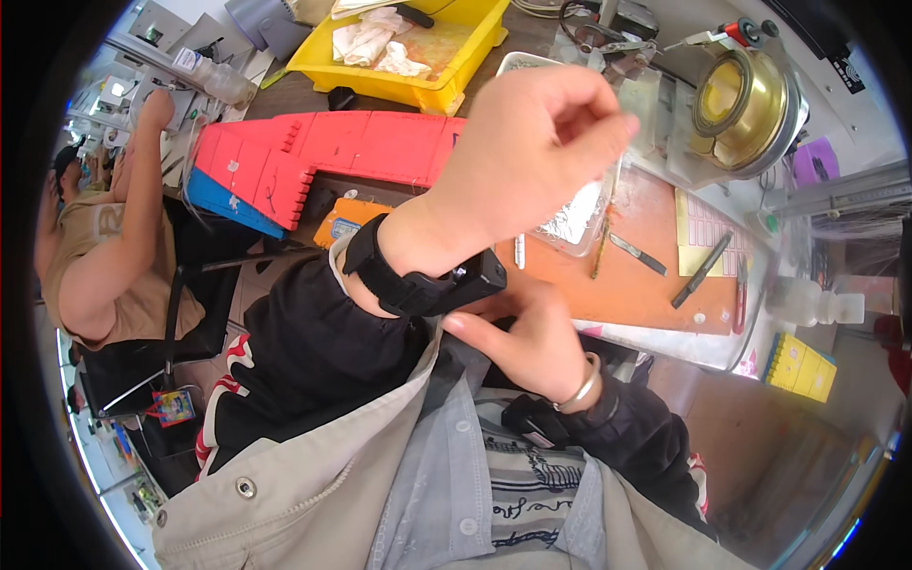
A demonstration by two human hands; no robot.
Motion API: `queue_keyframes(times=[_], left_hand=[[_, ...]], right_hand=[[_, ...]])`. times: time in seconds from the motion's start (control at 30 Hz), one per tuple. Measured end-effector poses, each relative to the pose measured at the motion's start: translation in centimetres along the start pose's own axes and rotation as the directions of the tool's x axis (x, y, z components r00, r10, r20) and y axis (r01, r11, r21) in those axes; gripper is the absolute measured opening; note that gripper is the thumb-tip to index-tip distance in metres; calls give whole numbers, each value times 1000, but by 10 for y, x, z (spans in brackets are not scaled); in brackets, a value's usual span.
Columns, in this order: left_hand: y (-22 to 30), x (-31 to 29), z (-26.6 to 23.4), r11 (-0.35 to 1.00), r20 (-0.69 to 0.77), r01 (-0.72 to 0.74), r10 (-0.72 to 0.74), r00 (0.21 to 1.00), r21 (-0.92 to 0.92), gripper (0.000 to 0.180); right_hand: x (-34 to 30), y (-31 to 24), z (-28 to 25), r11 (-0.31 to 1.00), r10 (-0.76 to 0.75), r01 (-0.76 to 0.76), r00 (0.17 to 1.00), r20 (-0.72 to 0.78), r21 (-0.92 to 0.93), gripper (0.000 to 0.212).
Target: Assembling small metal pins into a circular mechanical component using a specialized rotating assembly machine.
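My left hand (pixel 518 157) is raised over the bench, its fingers curled loosely toward the thumb, and nothing shows in them. A black strap with a small black device (pixel 475 283) is around that wrist, at the cuff of my black sleeve. Just below it, my right hand (pixel 537 342), with a metal bangle (pixel 581 385) on the wrist, has its fingers against the underside of the device. The right thumb lies near the device's lower edge and my jacket's edge; the fingertips are partly hidden. Behind my left hand, a clear tray (pixel 581 249) holds crumpled silver foil.
An orange mat (pixel 570 294) carries tweezers (pixel 638 255), a dark tool (pixel 701 271) and a label sheet (pixel 698 214). Red foam strips (pixel 370 147) run along the left, below a yellow basin (pixel 465 71) with white cloths. A gold-coloured spool (pixel 750 104) stands right. A co-worker (pixel 142 256) sits left.
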State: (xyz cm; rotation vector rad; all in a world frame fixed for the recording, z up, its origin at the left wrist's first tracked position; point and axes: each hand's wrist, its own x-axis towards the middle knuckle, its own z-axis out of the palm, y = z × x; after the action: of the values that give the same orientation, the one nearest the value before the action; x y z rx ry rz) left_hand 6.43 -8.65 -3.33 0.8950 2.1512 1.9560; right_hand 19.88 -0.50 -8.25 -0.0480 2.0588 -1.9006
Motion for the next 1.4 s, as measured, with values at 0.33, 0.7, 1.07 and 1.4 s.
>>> queue_keyframes(times=[0.33,0.7,1.07,1.4], left_hand=[[-3,-5,21,552,290,-475,392,873,685,21],[-1,-28,47,757,411,-385,169,896,527,12],[11,-67,86,971,494,-146,35,869,188,7],[15,-145,105,988,612,121,-38,790,-95,7]], right_hand=[[-9,-70,-31,285,-894,674,444,65,-682,35],[3,-78,-31,321,-834,699,528,159,-639,26],[8,-102,-50,744,-401,459,888,226,-485,11],[28,-77,-49,959,-99,159,963,249,-234,26]])
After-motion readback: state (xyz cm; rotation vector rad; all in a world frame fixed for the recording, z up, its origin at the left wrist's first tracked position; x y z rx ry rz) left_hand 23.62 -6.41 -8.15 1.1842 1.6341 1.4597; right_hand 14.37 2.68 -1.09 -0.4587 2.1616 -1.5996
